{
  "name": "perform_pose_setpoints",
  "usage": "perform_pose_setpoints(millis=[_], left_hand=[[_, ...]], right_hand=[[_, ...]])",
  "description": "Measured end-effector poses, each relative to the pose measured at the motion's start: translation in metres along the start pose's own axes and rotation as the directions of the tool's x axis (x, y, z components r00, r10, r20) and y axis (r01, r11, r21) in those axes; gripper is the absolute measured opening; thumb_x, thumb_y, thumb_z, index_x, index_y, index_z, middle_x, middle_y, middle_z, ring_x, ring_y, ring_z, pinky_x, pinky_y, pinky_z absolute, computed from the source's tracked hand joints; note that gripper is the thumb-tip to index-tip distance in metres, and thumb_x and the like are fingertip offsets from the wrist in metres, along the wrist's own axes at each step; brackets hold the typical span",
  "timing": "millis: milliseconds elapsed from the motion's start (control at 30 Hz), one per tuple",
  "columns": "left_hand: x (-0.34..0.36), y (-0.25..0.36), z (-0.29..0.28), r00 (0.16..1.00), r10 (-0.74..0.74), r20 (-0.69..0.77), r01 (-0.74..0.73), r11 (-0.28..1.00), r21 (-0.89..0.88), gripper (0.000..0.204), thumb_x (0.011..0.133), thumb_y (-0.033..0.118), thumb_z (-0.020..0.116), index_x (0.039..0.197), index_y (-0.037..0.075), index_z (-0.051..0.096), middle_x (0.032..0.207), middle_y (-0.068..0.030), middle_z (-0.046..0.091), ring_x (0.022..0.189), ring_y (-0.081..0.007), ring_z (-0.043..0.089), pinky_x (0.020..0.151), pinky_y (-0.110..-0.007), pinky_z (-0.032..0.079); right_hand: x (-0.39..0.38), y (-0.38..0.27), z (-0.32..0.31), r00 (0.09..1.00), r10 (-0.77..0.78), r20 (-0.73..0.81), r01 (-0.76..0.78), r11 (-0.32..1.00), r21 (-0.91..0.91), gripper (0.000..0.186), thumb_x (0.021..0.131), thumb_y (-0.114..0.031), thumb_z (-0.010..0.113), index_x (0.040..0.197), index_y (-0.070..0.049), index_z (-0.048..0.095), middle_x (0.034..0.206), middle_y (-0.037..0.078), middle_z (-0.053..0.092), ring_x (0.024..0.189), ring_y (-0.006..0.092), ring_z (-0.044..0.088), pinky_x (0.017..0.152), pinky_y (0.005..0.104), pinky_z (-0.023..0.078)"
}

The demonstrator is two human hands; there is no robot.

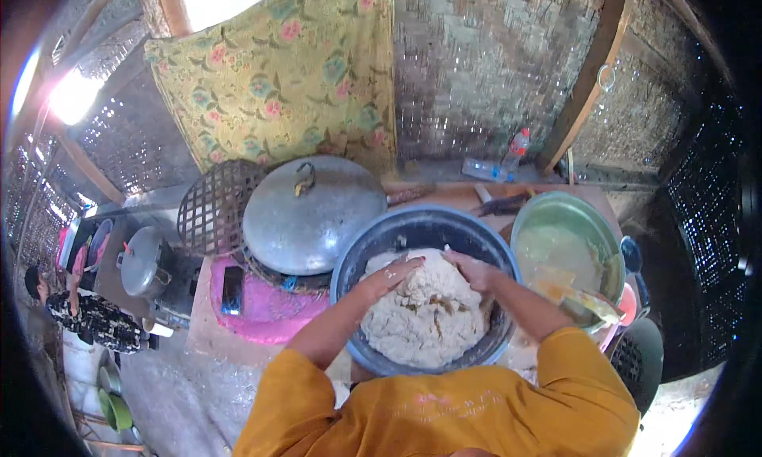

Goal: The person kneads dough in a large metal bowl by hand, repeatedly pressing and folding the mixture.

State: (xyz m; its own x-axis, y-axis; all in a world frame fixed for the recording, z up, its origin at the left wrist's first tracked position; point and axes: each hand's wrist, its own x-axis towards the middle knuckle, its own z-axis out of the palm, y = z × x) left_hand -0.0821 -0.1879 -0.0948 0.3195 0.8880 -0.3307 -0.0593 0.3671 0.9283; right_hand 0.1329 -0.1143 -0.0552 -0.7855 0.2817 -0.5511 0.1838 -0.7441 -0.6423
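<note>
I look down on a large dark blue basin (361,254) in the centre of the frame, filled with a pale, crumbly heap of dough (429,314). My left hand (399,269) lies palm-down on the upper left of the heap, fingers spread and dusted with the mix, gripping nothing. My right hand (470,268) presses on the top of the heap just beside it, fingers curled loosely into the dough; I cannot tell if it has closed on a lump. My orange sleeves (444,409) fill the bottom of the frame.

Left of the basin, touching its rim, a wide round metal lid (309,219) with a small handle covers a pot over a pink cloth (266,310). A dark woven lattice tray (208,207) leans behind it. At right centre stands a green basin (607,239) holding yellowish batter. A plastic bottle (516,151) stands by the woven wall above. Another person (91,318) is at the far left edge.
</note>
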Motion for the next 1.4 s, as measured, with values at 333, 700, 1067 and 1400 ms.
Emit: perform_pose_setpoints(millis=[333,700,1067,1400], left_hand=[[-0.131,-0.016,0.085,0.998,0.034,-0.049,0.037,0.296,0.955,0.089,0.062,0.049,0.071,0.128,0.000,0.037,0.099,-0.0154,0.060,0.102,-0.0321,0.052,0.087,-0.046,0.037],[-0.011,-0.022,0.029,0.993,0.112,-0.037,0.001,0.311,0.951,0.023,0.061,0.028,0.062,0.074,0.010,0.066,0.073,-0.0155,0.063,0.070,-0.0319,0.062,0.064,-0.041,0.050],[-0.002,-0.060,0.013,0.975,0.214,-0.055,0.017,0.173,0.985,0.045,0.066,0.032,0.065,0.102,0.005,0.058,0.105,-0.0205,0.058,0.094,-0.0332,0.058,0.081,-0.041,0.047],[-0.073,-0.053,-0.004,0.858,-0.118,-0.499,-0.172,0.850,-0.497,0.082,0.073,0.051,0.060,0.129,-0.003,0.031,0.126,-0.0183,0.043,0.112,-0.0324,0.046,0.096,-0.042,0.037]], right_hand=[[-0.057,0.103,0.096,0.908,-0.409,0.088,-0.162,-0.538,-0.828,0.064,0.064,-0.043,0.065,0.112,-0.004,0.052,0.114,0.017,0.046,0.103,0.0344,0.042,0.079,0.0494,0.039],[0.060,0.104,0.018,0.879,-0.437,-0.192,-0.333,-0.273,-0.902,0.049,0.068,-0.023,0.060,0.112,-0.003,0.053,0.114,0.021,0.046,0.095,0.0301,0.053,0.063,0.0399,0.049],[0.094,0.043,-0.010,0.978,0.186,-0.100,-0.105,0.019,-0.994,0.043,0.079,-0.043,0.056,0.097,-0.004,0.062,0.093,0.012,0.064,0.079,0.0242,0.058,0.071,0.0373,0.047],[0.124,-0.066,0.037,0.991,-0.020,-0.135,-0.135,0.011,-0.991,0.065,0.073,-0.064,0.050,0.099,-0.007,0.064,0.107,0.017,0.060,0.100,0.0298,0.055,0.086,0.0415,0.041]])
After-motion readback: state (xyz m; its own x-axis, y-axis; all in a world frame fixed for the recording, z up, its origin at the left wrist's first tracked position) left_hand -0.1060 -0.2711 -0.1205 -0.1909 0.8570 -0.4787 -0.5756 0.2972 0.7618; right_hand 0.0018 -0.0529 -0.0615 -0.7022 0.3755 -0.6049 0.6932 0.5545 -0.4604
